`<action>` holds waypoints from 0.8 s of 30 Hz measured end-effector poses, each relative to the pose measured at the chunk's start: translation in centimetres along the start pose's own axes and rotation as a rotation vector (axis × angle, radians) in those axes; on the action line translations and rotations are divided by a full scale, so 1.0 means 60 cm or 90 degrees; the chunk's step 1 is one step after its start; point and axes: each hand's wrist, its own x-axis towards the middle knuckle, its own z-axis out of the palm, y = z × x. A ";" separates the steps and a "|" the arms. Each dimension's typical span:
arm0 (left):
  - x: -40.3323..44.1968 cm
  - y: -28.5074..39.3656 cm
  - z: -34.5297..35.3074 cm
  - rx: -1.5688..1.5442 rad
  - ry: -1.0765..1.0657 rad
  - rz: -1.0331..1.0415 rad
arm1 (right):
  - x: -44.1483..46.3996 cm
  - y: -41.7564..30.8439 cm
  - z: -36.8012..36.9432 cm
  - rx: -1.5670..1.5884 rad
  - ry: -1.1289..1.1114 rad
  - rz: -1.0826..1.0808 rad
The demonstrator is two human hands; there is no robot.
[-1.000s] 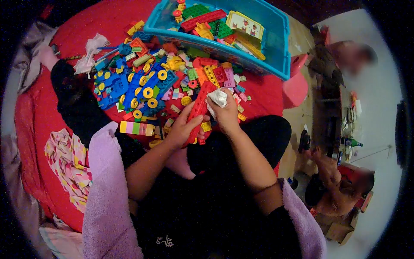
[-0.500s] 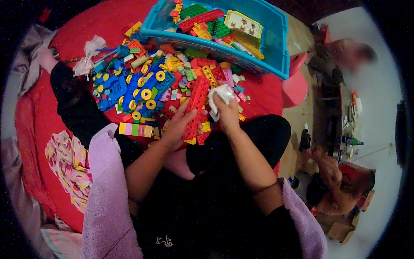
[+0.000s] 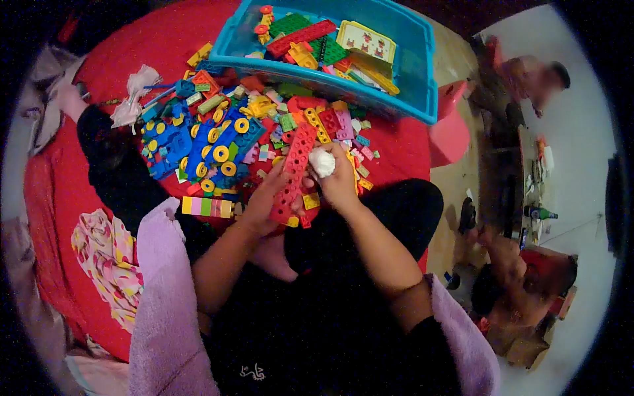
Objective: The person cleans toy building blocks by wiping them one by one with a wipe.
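Observation:
A long red perforated block (image 3: 294, 173) is tilted up in my left hand (image 3: 263, 197), whose fingers wrap round its lower part. My right hand (image 3: 340, 179) is closed on a crumpled white cloth (image 3: 322, 162), just right of the block. Beyond both hands spreads a pile of toy bricks, with blue wheeled pieces (image 3: 216, 153) with yellow wheels at its left. A striped stack of bricks (image 3: 207, 207) lies left of my left hand. Small yellow pieces lie beneath the red block.
A blue bin (image 3: 323, 68) with bricks and a card box stands behind the pile on the red sheet (image 3: 72, 171). Patterned cloth (image 3: 109, 264) lies at the left. A pink stool (image 3: 449, 132) stands at the right, with two people (image 3: 522, 290) beyond it.
The red block has turned, so its holed face shows more. The white cloth has gone from spread out to bunched in my right hand, beside the block.

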 end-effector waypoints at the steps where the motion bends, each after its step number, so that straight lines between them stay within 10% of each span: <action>1: 0.003 0.001 -0.001 -0.021 -0.037 -0.018 | 0.009 0.020 -0.012 -0.104 0.010 -0.057; 4: 0.001 0.005 0.022 0.062 0.013 0.048 | 0.007 -0.005 -0.006 -0.241 0.060 -0.054; 8: -0.005 0.004 0.033 0.134 0.167 0.066 | 0.004 -0.013 0.005 0.115 0.076 -0.007; 11: 0.016 -0.043 -0.038 0.267 0.202 0.141 | 0.000 0.002 0.015 -0.302 -0.026 -0.358; 24: 0.005 -0.019 -0.015 0.089 0.133 0.012 | -0.010 0.002 0.014 -0.427 -0.005 -0.275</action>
